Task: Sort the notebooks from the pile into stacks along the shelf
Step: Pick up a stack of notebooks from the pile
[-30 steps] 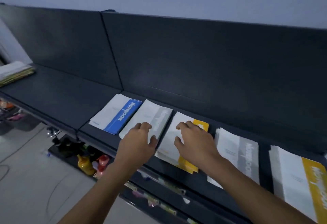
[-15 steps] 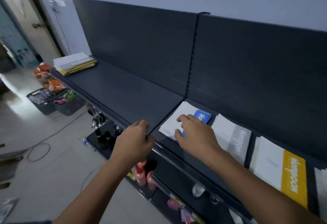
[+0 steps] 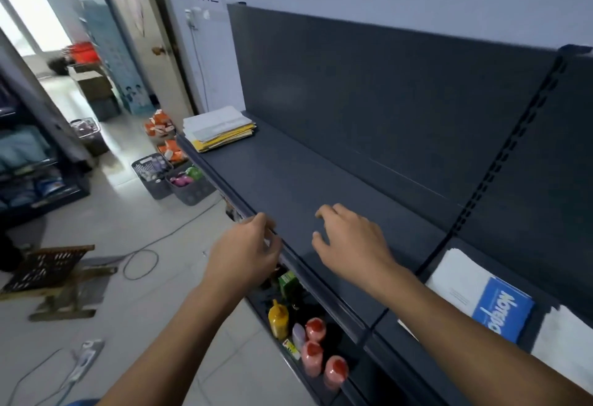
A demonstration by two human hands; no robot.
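Observation:
A pile of notebooks [image 3: 219, 129], white on top with yellow covers below, lies at the far left end of the dark shelf [image 3: 282, 181]. A white and blue notebook stack [image 3: 481, 296] rests on the shelf at the right, with a white and grey stack [image 3: 568, 344] beside it at the frame edge. My left hand [image 3: 247, 251] hovers at the shelf's front lip, fingers loosely curled and holding nothing. My right hand [image 3: 349, 238] floats over the bare shelf surface, fingers spread and empty.
Bottles with red caps [image 3: 316, 348] and a yellow bottle [image 3: 278, 319] stand on the lower shelf. Grey baskets [image 3: 173, 181] of goods sit on the floor under the shelf's left end. A wooden stool [image 3: 54, 274] and cables lie on the floor at left.
My view and both hands have swept left along the shelf, away from the sorted stacks. The pile at the far left end is now nearer. Both hands stay empty.

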